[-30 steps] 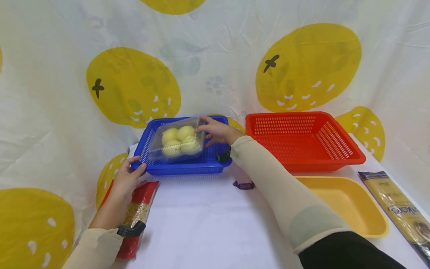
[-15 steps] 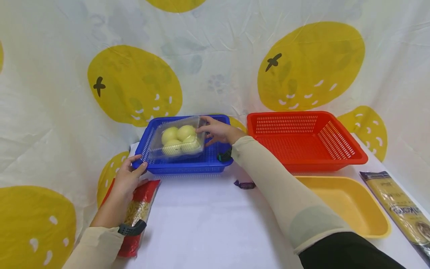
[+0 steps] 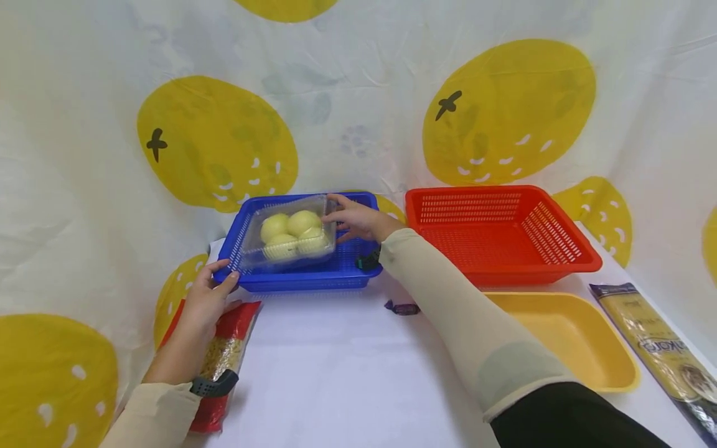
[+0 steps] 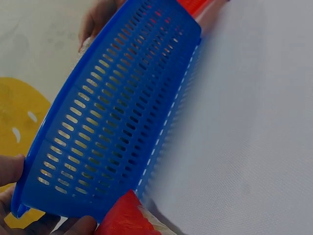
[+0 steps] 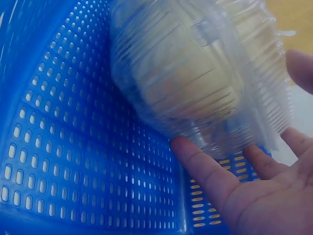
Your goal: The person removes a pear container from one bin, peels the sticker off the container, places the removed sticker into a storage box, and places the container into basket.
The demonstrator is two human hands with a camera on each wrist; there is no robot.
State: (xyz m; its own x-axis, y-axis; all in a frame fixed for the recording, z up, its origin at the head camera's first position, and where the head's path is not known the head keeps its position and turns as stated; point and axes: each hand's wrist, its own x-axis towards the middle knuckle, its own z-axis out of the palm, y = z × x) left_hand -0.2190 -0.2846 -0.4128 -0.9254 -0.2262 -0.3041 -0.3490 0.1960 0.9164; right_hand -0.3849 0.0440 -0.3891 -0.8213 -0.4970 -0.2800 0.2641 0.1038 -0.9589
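Note:
In the head view my left hand (image 3: 203,302) grips the front left corner of a blue plastic basket (image 3: 307,285). The left wrist view shows the thumb (image 4: 11,169) at the rim and other fingers underneath. A clear lidded plastic container (image 3: 254,249) with several round pale-yellow items (image 3: 304,222) sits tilted within the basket. My right hand (image 3: 358,219) holds the container's right end. Close up in the right wrist view, its fingers (image 5: 210,176) touch the ribbed clear plastic, with the thumb or another digit at the far side. Whether the container rests on the basket floor, I cannot tell.
Beside the blue basket stands a red basket (image 3: 504,277), with a yellow tray (image 3: 607,348) before it. A pasta packet (image 3: 644,336) lies at the right edge. Under my left forearm is a red-and-clear bag (image 3: 224,354). A small dark-wrapped item (image 3: 401,308) lies near my right sleeve.
The whole view shifts slightly. Both hands, the clear container and the blue basket keep nearly the same places relative to one another.

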